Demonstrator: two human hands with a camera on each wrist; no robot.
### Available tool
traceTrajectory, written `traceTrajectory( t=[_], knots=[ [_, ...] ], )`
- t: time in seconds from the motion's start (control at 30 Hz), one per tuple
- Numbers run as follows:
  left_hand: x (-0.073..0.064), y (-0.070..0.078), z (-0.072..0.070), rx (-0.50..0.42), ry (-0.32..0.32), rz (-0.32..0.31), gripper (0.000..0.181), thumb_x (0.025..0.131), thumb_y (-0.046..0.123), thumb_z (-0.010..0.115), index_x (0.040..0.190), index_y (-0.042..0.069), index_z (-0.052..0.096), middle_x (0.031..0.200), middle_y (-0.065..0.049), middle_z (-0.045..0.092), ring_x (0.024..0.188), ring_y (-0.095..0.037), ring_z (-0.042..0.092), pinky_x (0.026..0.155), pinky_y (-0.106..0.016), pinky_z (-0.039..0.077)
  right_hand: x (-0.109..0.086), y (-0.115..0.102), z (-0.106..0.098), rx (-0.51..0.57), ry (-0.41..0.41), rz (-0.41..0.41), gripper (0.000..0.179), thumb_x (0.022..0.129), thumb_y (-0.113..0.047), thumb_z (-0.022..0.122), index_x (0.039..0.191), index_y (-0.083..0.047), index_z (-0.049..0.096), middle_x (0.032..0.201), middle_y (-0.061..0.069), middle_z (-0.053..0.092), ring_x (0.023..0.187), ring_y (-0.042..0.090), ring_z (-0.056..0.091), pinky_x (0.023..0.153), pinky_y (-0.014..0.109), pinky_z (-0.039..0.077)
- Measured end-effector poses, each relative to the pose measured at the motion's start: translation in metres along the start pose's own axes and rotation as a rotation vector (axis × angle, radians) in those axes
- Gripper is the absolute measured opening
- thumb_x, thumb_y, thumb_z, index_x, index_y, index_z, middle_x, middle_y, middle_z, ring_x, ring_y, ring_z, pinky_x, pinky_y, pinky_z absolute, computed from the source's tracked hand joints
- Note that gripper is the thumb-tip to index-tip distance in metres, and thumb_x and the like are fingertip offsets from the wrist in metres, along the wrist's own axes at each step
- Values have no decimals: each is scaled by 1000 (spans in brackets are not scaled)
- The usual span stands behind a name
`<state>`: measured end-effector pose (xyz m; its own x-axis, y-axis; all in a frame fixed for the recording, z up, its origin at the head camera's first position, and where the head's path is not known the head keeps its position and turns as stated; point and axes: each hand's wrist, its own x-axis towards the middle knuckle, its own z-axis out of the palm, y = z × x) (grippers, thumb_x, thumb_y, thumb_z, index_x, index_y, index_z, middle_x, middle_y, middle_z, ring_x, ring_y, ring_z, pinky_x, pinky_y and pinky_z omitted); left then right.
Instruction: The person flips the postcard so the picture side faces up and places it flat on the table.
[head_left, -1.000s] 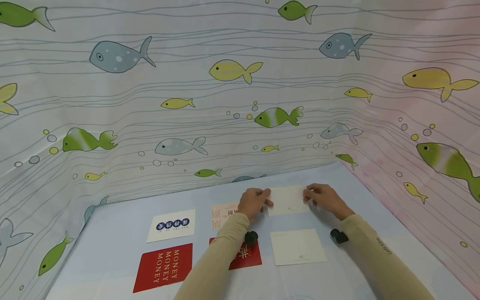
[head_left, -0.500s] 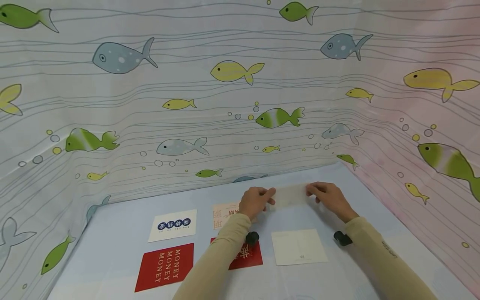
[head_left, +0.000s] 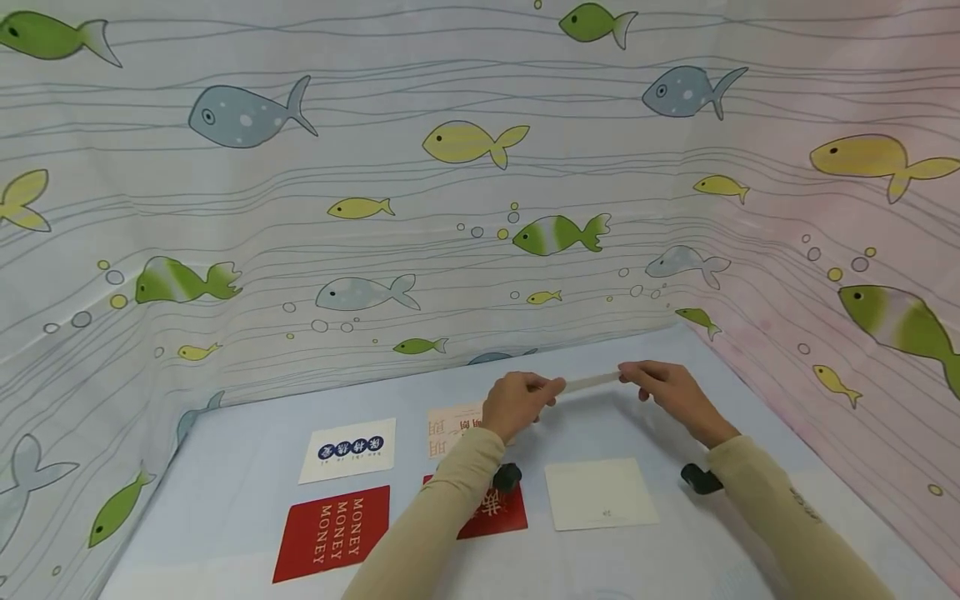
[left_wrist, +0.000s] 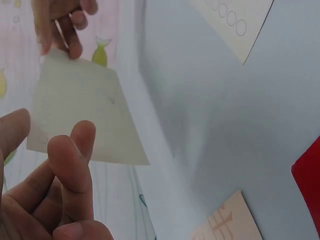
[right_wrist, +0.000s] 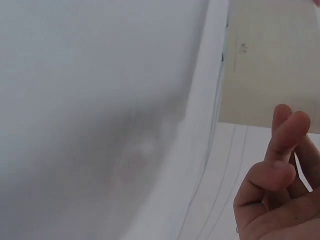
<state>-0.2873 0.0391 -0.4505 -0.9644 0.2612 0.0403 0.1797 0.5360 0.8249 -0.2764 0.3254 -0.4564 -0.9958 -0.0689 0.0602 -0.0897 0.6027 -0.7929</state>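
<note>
Both hands hold a cream postcard [head_left: 591,383] between them above the far right part of the table, and from the head view it shows almost edge-on. My left hand [head_left: 517,404] pinches its left end. At the opposite end, the thumb and fingers of my right hand [head_left: 667,390] do the same. The left wrist view shows the broad face of the postcard [left_wrist: 82,107], pale with a small mark. Below the hands lies another cream postcard [head_left: 602,496], its plain side up. A peach card with red characters [head_left: 446,429] is partly hidden behind my left hand and wrist.
On the light blue tabletop [head_left: 225,483], a white card with blue circles [head_left: 348,450] lies above a red MONEY card [head_left: 333,533]. My left forearm partly covers another red card [head_left: 506,512]. Fish-printed cloth [head_left: 465,250] rises around the table.
The held postcard has risen off the table and tilted from showing its face to nearly edge-on in the head view. Both hands have moved slightly up and right with it.
</note>
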Motion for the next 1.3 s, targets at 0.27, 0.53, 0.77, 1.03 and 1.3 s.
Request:
traceTrajectory(
  t=[0.27,0.53,0.77,1.03,1.3],
  knots=[
    [-10,6,4,199,4,56,36,89,53,73,105,21,80,86,13,72,70,-2,60,57,-25,46,-16,6,-10,10,-126,33,50,98,-47,65,136,-15,65,123,12,68,95,26,59,85,42,47],
    [-26,18,8,403,-53,34,33,85,47,77,105,20,81,89,11,73,65,-5,55,53,-27,42,-29,13,-9,-55,-228,-24,43,95,-38,72,128,-11,70,115,5,69,88,23,62,76,32,52],
    [-33,15,11,464,-131,35,28,87,44,77,98,19,82,95,5,75,62,-8,54,52,-29,42,-35,12,-3,-138,-261,-74,36,96,-35,71,122,-10,73,98,-2,68,81,16,56,69,27,48],
    [-35,7,14,469,-186,44,23,86,40,79,93,18,82,90,4,73,62,-10,53,51,-29,42,-36,12,2,-172,-286,-74,34,94,-32,73,119,-9,74,92,-3,67,78,17,54,67,26,46],
    [-35,6,13,495,-185,51,20,87,38,79,90,19,82,81,7,70,60,-9,54,52,-29,43,-34,17,9,-173,-293,-75,32,94,-30,74,119,-10,75,91,-4,67,78,16,54,66,26,46]
  ],
)
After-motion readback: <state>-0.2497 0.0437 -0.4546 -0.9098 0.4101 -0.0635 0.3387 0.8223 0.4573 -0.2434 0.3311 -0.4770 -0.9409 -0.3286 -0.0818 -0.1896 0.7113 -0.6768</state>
